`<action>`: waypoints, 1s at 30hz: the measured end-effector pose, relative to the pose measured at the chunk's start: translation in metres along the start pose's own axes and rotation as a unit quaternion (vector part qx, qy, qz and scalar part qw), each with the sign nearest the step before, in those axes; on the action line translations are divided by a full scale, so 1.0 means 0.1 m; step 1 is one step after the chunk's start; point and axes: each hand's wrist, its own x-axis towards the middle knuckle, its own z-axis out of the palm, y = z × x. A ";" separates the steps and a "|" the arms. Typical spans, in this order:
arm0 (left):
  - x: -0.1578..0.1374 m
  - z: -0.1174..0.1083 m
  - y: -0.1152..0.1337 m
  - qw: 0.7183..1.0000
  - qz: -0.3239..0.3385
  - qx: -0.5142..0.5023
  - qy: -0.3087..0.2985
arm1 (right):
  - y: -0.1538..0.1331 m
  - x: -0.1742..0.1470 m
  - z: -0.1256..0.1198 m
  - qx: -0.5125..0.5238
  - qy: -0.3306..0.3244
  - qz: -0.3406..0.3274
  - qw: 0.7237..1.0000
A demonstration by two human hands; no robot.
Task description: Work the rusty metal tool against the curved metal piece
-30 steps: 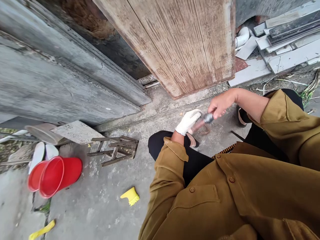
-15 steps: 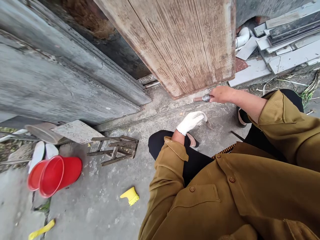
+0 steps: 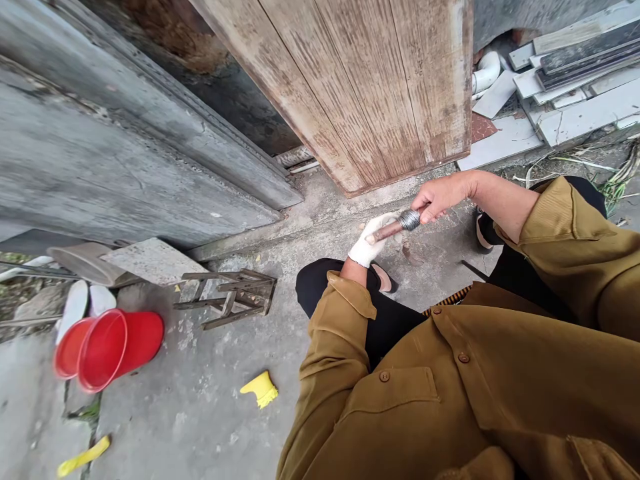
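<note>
One stick (image 3: pixel 387 231), gripped in R hand (image 3: pixel 441 198), is back over gloved L hand (image 3: pixel 369 247), so hands near again. L grip: can't tell.

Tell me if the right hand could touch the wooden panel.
Probably yes: the right hand is near the wooden panel and nothing visible blocks the way, though it holds a brown handle.

Matt, wood-like handle (image 3: pixel 387 231) with shiny ridged metal winding (image 3: pixel 409 220) at right fingers (image 3: pixel 424 198), matt cloth glove (image 3: pixel 363 253) over left fingers (image 3: pixel 386 219), rough wooden panel (image 3: pixel 370 100) beyond
</note>
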 end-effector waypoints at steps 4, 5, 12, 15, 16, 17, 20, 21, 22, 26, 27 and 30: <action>0.02 0.06 -0.01 0.999 0.019 -0.020 -0.042 | -0.06 0.01 0.01 0.004 0.154 -0.012 0.988; 0.02 0.08 0.00 0.997 0.017 -0.010 -0.075 | -0.05 0.03 0.02 -0.007 0.198 0.005 0.980; 0.01 0.13 0.06 0.988 -0.026 0.046 -0.145 | 0.10 0.21 0.00 -0.270 0.349 0.227 0.868; 0.00 0.10 0.10 0.989 -0.019 0.055 -0.136 | 0.10 0.24 0.05 -0.342 0.279 0.278 0.853; -0.01 0.09 0.11 0.988 -0.021 0.062 -0.137 | 0.09 0.25 0.08 -0.352 0.239 0.295 0.855; -0.02 0.09 0.12 0.988 -0.026 0.069 -0.136 | 0.08 0.25 0.10 -0.357 0.194 0.310 0.859; -0.04 0.07 0.13 0.988 -0.039 0.080 -0.130 | 0.08 0.22 0.14 -0.317 0.043 0.318 0.893; -0.04 0.06 0.13 0.988 -0.038 0.075 -0.128 | 0.09 0.20 0.15 -0.274 -0.015 0.297 0.915; -0.05 0.05 0.12 0.989 -0.035 0.066 -0.130 | 0.09 0.18 0.14 -0.215 -0.070 0.266 0.937; -0.04 0.03 0.08 0.994 -0.004 0.027 -0.102 | 0.04 0.04 0.09 -0.013 -0.119 0.100 0.988; -0.03 0.04 0.07 0.996 0.002 0.017 -0.087 | 0.01 0.01 0.07 0.007 -0.085 0.063 0.994; -0.01 0.06 0.05 0.997 0.010 -0.012 -0.072 | -0.05 -0.04 0.04 0.048 0.058 -0.008 0.997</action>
